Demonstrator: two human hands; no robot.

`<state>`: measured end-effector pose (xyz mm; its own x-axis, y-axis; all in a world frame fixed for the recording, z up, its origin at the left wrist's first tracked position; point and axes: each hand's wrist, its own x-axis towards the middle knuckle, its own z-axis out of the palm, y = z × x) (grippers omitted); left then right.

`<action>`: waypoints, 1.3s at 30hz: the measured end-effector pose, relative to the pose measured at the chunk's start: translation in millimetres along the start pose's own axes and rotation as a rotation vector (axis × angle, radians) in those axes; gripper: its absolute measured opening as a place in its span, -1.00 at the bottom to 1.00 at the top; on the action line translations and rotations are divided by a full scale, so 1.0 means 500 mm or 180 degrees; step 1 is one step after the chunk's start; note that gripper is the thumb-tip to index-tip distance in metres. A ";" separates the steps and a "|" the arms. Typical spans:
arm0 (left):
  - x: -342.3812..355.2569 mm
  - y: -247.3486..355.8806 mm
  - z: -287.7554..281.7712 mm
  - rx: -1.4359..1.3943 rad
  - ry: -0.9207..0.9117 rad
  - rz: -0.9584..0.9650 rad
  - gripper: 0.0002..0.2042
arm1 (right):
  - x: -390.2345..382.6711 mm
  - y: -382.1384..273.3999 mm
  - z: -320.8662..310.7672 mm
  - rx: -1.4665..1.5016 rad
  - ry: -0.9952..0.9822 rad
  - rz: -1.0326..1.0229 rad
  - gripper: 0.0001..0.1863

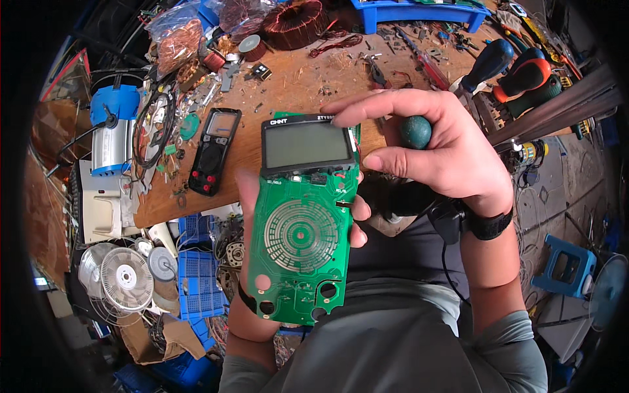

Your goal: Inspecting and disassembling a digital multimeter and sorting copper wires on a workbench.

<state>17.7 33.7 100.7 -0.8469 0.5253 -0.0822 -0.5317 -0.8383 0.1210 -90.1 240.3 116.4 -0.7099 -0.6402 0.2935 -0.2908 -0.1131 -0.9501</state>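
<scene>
Green circuit board (291, 262) is held up in the middle of the view, in front of the body, and the grip is all supplied by the left hand (246, 191): the board is clasped from behind, with the thumb side at its left edge and fingertips wrapped round its right. At the top end, a grey display (306, 145) is carried in a black frame (304, 120); below, metal contacts are laid out in rings.

And over to the right hand (452, 147): the frame's upper right corner is touched by the index fingertip, while the thumb is held apart from it, near the board's edge. A round dark green knob (416, 132) is framed by that curl; whether it is gripped cannot be told. A black strap (495, 226) is worn at the wrist.

Outward now, to the wooden workbench (301, 85). Left of the board, a black meter casing (211, 152) with red sockets is laid. Along the far side, a copper coil (295, 25) and a blue tray (419, 13) are seen; to the right, a blue-handled tool (495, 57). Lower left, blue baskets (196, 265) are passed by a white fan grille (126, 278).
</scene>
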 end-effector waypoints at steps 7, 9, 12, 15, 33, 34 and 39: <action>-0.006 -0.017 0.022 -0.0011 0.0123 0.0140 0.05 | -0.008 -0.006 -0.002 -0.0532 0.0300 -0.0274 -0.58; -0.003 -0.023 0.020 -0.0020 0.0107 0.0118 0.05 | -0.010 0.005 -0.005 -0.0821 0.0416 -0.0604 -0.59; 0.006 -0.031 0.016 0.0295 -0.0137 0.0301 0.05 | -0.008 0.008 -0.007 -0.0848 0.0418 -0.0635 -0.60; 0.010 -0.034 0.015 0.0195 -0.0110 0.0435 0.05 | -0.012 0.010 -0.005 -0.0763 0.0471 -0.0614 -0.62; 0.009 -0.043 -0.009 0.1517 -0.0041 0.0714 -0.02 | -0.038 0.023 0.018 -0.0414 0.1091 -0.0103 -0.46; 0.010 -0.046 -0.002 0.1514 -0.0044 0.0708 -0.02 | -0.039 0.025 0.017 -0.0418 0.1095 -0.0100 -0.46; 0.014 -0.048 0.014 0.1973 0.0496 0.0809 -0.21 | -0.043 0.024 0.016 -0.0385 0.0996 0.0069 -0.30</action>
<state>24.4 58.4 104.3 -0.9598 0.2574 -0.1121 -0.2608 -0.6699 0.6952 -73.2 246.7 97.6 -0.8738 -0.3750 0.3094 -0.3342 0.0010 -0.9425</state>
